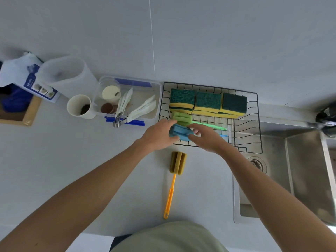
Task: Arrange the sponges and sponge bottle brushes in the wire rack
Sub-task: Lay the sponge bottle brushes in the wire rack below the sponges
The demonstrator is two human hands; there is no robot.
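Both hands on blue brush [179, 134]: left hand [158, 136] clamps sponge head, right hand [205, 138] pinches handle end, laying it parallel beside green brush [183, 118] in wire rack [254, 124]. Yellow brush [177, 163] waits on bench [91, 160].

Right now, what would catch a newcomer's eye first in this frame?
Both hands meet at the near-left corner of the wire rack: the left hand and right hand hold a blue sponge brush beside a green sponge brush. Green-and-yellow sponges line the rack's far side. A yellow sponge brush lies alone on the counter, nearer the person.
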